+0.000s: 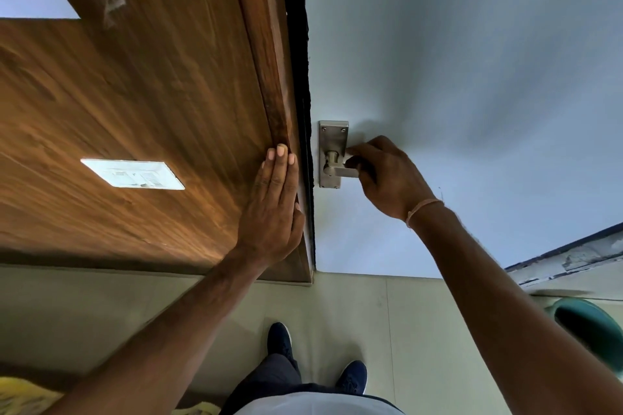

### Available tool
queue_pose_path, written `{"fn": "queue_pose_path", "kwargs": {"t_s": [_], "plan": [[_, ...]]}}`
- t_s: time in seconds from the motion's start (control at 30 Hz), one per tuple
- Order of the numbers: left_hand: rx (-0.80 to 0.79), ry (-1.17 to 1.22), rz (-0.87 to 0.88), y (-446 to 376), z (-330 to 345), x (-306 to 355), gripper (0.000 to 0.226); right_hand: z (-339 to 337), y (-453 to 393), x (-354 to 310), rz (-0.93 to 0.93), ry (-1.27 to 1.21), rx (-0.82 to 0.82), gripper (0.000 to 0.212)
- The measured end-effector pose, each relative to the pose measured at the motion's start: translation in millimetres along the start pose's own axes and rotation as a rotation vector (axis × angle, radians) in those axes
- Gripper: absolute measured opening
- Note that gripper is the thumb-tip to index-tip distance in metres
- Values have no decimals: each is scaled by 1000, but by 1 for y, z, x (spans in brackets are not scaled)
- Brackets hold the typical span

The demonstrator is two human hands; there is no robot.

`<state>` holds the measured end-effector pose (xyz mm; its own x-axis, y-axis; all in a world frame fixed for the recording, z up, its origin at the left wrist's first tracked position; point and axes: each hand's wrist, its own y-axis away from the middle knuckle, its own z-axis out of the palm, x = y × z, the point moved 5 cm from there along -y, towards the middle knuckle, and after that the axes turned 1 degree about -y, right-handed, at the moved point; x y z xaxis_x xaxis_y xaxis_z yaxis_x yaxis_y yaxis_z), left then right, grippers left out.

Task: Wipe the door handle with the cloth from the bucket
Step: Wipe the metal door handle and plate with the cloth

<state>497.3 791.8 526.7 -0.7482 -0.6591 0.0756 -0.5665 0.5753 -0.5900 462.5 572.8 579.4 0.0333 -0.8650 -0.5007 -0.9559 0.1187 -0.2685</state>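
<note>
**Wood frame braced, metal handle gripped**

Wooden panel [135, 94] carries a white switch plate [132, 173] at nine o'clock. Left hand [274, 209] presses flat, fingers straight, on the door frame [269, 54]. Right hand [384, 175] curls round the door handle [338, 171] at centre. Green bucket [591, 330] sits at four o'clock.

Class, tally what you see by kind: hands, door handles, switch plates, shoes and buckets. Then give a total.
Hands: 2, left hand and right hand
Door handle: 1
Switch plate: 1
Shoes: 2
Bucket: 1
Total: 7
</note>
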Motion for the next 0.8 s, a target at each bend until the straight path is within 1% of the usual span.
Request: {"fn": "queue_pose_path", "kwargs": {"t_s": [0.07, 0.17, 0.23, 0.27, 0.3, 0.37, 0.43, 0.53, 0.7, 0.8], "plan": [[0, 1, -9, -1, 0, 1, 76, 0, -7, -4, -8, -14, 15, 35], [-7, 21, -16, -1, 1, -1, 76, 12, -13, -25, -30, 34, 41, 38], [-2, 21, -14, 0, 2, 0, 79, 20, -2, -26, -33, 99, 135, 32], [2, 16, -15, 0, 1, 0, 81, 22, 6, -23, -42, 111, 184, 33], [8, 9, -14, 0, 2, 0, 83, 24, 14, -20, -70, 106, 227, 34], [13, -1, -17, 0, 3, -1, 83, 27, 25, -14, -154, 75, 314, 26], [9, 4, -25, 1, 4, 0, 81, 32, 28, -7, -175, 65, 375, 20], [5, 21, -26, 1, 6, -1, 79, 39, 20, -4, -119, 119, 423, 22], [-12, 13, -2, 1, 6, -2, 74, 37, 15, -5, -178, 238, 464, 12], [-13, 11, -12, 1, 6, -2, 76, 41, 18, -11, -201, 275, 507, 12]]}}
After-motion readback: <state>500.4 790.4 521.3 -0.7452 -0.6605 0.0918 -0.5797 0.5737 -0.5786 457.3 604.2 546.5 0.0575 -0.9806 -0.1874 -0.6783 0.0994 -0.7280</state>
